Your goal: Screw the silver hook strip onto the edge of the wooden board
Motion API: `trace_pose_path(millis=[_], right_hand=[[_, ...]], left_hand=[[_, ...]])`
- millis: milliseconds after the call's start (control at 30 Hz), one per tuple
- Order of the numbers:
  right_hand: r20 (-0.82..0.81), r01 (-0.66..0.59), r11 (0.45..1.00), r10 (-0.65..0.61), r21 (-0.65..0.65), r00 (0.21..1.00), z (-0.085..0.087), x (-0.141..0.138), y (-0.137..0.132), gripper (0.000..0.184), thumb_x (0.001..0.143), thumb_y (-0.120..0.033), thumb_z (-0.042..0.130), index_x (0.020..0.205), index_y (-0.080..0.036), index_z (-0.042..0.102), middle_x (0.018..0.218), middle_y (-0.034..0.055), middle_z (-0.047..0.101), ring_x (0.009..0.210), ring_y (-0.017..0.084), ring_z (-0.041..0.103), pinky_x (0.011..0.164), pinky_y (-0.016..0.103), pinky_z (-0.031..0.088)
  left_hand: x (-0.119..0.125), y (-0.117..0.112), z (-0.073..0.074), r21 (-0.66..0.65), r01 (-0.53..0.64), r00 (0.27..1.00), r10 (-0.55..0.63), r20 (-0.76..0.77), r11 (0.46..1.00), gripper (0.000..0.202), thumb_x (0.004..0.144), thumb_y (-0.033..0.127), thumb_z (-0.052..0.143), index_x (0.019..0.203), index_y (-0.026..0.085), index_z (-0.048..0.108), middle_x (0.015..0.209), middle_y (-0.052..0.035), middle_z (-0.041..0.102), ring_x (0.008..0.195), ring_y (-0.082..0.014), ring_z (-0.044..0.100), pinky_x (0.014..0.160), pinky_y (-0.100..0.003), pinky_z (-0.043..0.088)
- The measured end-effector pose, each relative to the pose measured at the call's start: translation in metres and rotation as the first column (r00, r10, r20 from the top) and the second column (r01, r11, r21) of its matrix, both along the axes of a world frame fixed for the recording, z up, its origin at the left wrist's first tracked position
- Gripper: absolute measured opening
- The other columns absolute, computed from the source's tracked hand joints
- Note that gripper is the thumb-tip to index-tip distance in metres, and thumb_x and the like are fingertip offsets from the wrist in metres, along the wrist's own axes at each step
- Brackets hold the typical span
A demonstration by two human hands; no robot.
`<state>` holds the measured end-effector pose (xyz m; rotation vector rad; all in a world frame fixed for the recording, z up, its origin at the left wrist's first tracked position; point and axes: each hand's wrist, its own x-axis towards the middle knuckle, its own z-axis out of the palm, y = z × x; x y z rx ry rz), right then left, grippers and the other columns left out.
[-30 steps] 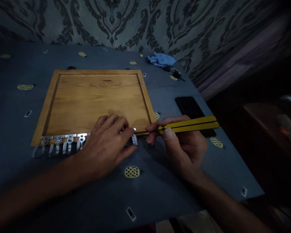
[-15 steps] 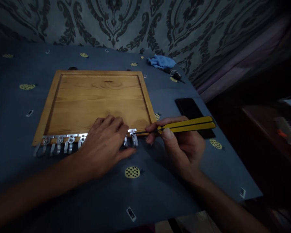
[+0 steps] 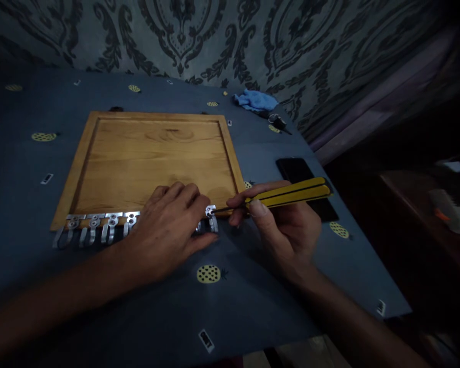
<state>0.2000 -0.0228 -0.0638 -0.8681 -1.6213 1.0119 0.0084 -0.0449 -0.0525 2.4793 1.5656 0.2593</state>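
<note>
A shallow framed wooden board lies on the table, with a row of silver metal hooks along its near edge. My left hand is closed over that edge, fingers bent on the wood and thumb in front, covering several hooks. My right hand grips a yellow-handled screwdriver with black stripes, held nearly level. Its thin dark shaft points left, and the tip meets the rightmost hook near its screw. The exact contact at the screw head is too small to make out.
Behind the right hand rests a black phone, partly hidden. A blue cloth and keys lie toward the back right. The blue pineapple-print tablecloth ends at the right, beside a dark lower area with several unclear items.
The screwdriver handle has shifted slightly left and up, and turned a little in my right hand. My left hand stays over the board's edge, nearly still.
</note>
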Motion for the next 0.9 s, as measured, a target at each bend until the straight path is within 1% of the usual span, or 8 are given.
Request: trace_pose_path(millis=[100,200,367,600,667,733,833,900], right_hand=[[0.052,0.008,1.000,-0.009,0.017,0.999,0.004,-0.002,0.002,0.009,0.094,-0.031,0.065,0.090,-0.022,0.063,0.083,0.0001,0.070,0.061,0.012,0.068,0.060,0.028,0.057],[0.077,0.011,1.000,-0.012,0.012,0.997,0.007,-0.005,0.005,0.013,0.093,-0.034,0.067,0.090,-0.021,0.063,0.078,-0.0008,0.070,0.058,0.012,0.067,0.058,0.027,0.056],[0.065,0.006,0.999,-0.004,-0.040,0.998,0.010,-0.011,0.009,0.019,0.091,-0.040,0.068,0.090,-0.022,0.063,0.068,-0.0031,0.067,0.056,0.012,0.066,0.056,0.026,0.056],[0.035,-0.010,0.998,0.012,-0.063,0.999,0.013,-0.017,0.016,0.023,0.088,-0.043,0.072,0.085,-0.022,0.062,0.070,-0.0037,0.067,0.050,0.010,0.063,0.050,0.024,0.054],[0.028,-0.021,0.997,0.023,-0.080,0.999,0.013,-0.017,0.016,0.023,0.088,-0.043,0.072,0.086,-0.022,0.063,0.071,-0.0033,0.067,0.051,0.010,0.064,0.051,0.024,0.055],[0.018,-0.049,0.995,0.051,-0.090,0.999,0.014,-0.016,0.016,0.023,0.092,-0.045,0.067,0.089,-0.022,0.064,0.074,-0.0024,0.068,0.054,0.011,0.065,0.053,0.024,0.057],[-0.036,-0.095,0.989,0.091,-0.110,0.995,0.013,-0.013,0.015,0.024,0.095,-0.048,0.060,0.100,-0.025,0.065,0.080,-0.0018,0.068,0.058,0.011,0.067,0.057,0.026,0.060],[-0.073,-0.115,0.985,0.106,-0.128,0.992,0.012,-0.011,0.015,0.024,0.095,-0.047,0.061,0.106,-0.026,0.065,0.083,-0.0017,0.069,0.059,0.011,0.068,0.058,0.026,0.061]], left_hand=[[0.000,0.000,0.001,-0.019,0.017,0.999,-0.016,0.046,1.000,0.032,0.087,0.044,0.067,0.109,0.021,0.062,0.106,-0.0043,0.061,0.102,-0.0258,0.056,0.084,-0.041,0.045],[0.001,0.001,0.001,-0.030,0.016,0.997,-0.013,0.076,0.999,0.029,0.086,0.042,0.068,0.104,0.020,0.062,0.106,-0.0044,0.062,0.103,-0.0261,0.055,0.084,-0.042,0.045],[0.003,0.003,0.000,-0.041,0.010,0.996,-0.006,0.089,0.999,0.029,0.086,0.039,0.069,0.106,0.019,0.063,0.108,-0.0058,0.062,0.104,-0.0275,0.054,0.087,-0.044,0.044],[0.004,0.004,-0.002,-0.031,0.014,0.996,-0.011,0.086,0.999,0.030,0.087,0.040,0.067,0.107,0.018,0.064,0.106,-0.0058,0.063,0.103,-0.0264,0.053,0.090,-0.044,0.045],[0.004,0.004,-0.003,-0.026,0.015,0.996,-0.013,0.084,1.000,0.029,0.088,0.040,0.066,0.107,0.018,0.064,0.105,-0.0059,0.063,0.103,-0.0260,0.054,0.090,-0.044,0.046],[0.004,0.004,-0.003,-0.022,0.017,0.997,-0.016,0.079,1.000,0.029,0.087,0.040,0.067,0.107,0.019,0.064,0.105,-0.0059,0.063,0.103,-0.0258,0.054,0.089,-0.043,0.046],[0.002,0.005,-0.002,-0.013,0.015,0.998,-0.014,0.064,1.000,0.031,0.087,0.043,0.067,0.107,0.019,0.063,0.106,-0.0060,0.062,0.104,-0.0265,0.055,0.088,-0.043,0.046],[0.001,0.004,-0.001,-0.005,0.003,0.999,-0.003,0.046,1.000,0.033,0.086,0.045,0.068,0.105,0.019,0.062,0.106,-0.0063,0.062,0.105,-0.0273,0.055,0.088,-0.044,0.047]])
